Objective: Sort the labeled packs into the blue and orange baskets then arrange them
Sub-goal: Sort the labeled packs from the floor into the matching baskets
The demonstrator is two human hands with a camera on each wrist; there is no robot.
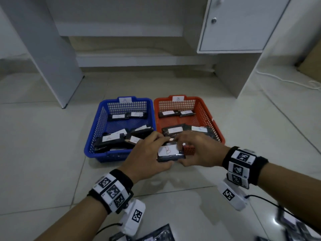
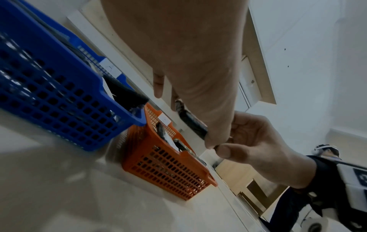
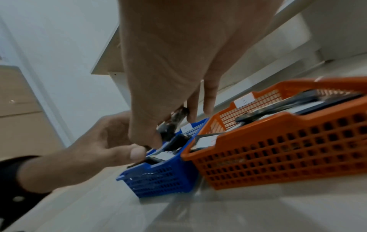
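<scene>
Both hands, left [image 1: 147, 153] and right [image 1: 198, 152], pinch a B pack [image 1: 170, 153] label-up before the orange basket [image 1: 218, 126], apparently to check it.

Both forearms reach forward, each wrist strapped with a marker band. The left hand [image 1: 145, 153] and right hand [image 1: 198, 152] meet at the middle, fingers [image 1: 157, 136] curled from above and thumbs below, pinching one pack between them
</scene>
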